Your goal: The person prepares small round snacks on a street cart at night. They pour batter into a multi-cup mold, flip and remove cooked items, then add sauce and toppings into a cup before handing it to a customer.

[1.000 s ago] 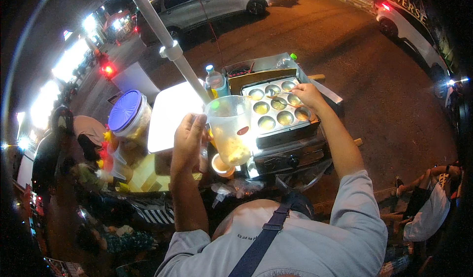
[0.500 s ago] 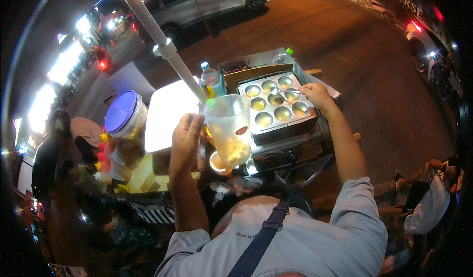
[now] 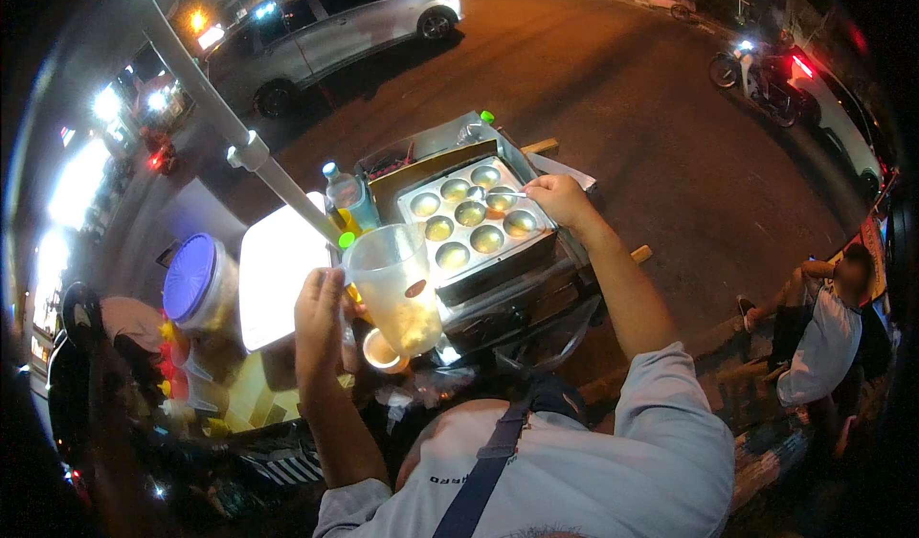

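Observation:
My left hand [image 3: 321, 308] is closed at the handle side of a tall translucent plastic pitcher [image 3: 388, 275], which holds some pale yellowish stuff low inside. The pitcher stands upright, or nearly so, at the near left of a square metal pan [image 3: 462, 235] with several round wells. Yellowish liquid shows in the wells. Above the far right part of the pan, my right hand [image 3: 560, 200] grips a thin metal spoon [image 3: 504, 194] by its handle end. The spoon's head is near the middle and far wells; whether it touches them I cannot tell.
A small cup [image 3: 385, 351] sits below the pitcher. Left stand a white board [image 3: 278, 280], a purple-lidded tub [image 3: 191, 275] and a bottle [image 3: 345, 193]. A pole [image 3: 251, 151] slants across the cart. Beyond are a silver car [image 3: 354, 31], a motorcycle [image 3: 756, 83] and a seated person [image 3: 823, 347].
My view has turned, so the cart sits farther left and lower in the picture. The spoon's head has shifted slightly over the pan. Both hands keep their holds. The motorcycle shows more fully.

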A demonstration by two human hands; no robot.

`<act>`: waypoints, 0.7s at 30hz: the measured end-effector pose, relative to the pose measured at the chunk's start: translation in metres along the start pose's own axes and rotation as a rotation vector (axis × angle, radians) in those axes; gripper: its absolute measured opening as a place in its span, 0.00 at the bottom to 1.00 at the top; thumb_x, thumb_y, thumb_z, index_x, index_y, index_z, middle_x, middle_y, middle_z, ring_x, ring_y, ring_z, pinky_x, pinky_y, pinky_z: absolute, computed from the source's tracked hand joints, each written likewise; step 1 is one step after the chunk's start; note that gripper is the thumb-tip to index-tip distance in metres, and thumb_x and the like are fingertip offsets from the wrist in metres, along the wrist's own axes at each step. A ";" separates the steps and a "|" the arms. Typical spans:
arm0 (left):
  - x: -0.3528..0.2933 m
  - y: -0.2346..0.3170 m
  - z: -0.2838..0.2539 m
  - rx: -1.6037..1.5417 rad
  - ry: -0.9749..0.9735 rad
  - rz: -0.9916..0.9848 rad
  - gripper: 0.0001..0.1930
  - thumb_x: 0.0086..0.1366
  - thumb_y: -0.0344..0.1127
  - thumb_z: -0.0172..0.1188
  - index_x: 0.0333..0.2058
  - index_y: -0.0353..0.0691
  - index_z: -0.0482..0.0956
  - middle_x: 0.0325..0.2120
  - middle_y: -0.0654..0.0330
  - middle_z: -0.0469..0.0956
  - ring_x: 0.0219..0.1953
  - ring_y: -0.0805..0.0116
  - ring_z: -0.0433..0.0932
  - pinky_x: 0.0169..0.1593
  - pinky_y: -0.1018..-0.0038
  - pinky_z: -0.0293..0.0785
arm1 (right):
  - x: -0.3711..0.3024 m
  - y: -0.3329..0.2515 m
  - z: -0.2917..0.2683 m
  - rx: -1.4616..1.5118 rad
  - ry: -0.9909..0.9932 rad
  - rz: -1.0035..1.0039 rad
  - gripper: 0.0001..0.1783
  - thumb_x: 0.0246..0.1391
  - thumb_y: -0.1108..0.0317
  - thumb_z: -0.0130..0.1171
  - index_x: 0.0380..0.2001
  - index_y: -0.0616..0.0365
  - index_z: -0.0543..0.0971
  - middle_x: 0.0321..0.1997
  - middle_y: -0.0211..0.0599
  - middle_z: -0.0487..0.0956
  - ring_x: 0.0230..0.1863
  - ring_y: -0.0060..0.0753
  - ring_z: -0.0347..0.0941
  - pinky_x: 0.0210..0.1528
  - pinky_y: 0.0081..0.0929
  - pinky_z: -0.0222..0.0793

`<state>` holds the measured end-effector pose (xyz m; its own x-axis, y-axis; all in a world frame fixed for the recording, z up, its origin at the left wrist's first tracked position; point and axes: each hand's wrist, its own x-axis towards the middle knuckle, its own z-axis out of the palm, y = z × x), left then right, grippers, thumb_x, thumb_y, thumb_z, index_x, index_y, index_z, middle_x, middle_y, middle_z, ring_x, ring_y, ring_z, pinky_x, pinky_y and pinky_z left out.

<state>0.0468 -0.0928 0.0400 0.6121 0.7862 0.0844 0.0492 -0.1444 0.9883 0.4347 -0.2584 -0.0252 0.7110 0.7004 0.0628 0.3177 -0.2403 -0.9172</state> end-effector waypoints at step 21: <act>0.003 -0.004 0.011 -0.134 0.029 0.029 0.15 0.78 0.44 0.53 0.39 0.36 0.74 0.26 0.63 0.70 0.27 0.73 0.72 0.34 0.74 0.76 | -0.102 -0.119 -0.007 -0.080 -0.245 -0.715 0.12 0.64 0.68 0.61 0.46 0.62 0.85 0.43 0.48 0.86 0.44 0.37 0.84 0.49 0.34 0.77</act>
<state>0.0575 -0.0964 0.0351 0.5888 0.8000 0.1153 -0.0751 -0.0879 0.9933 0.3289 -0.3064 0.0804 0.1584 0.8310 0.5332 0.7000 0.2863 -0.6542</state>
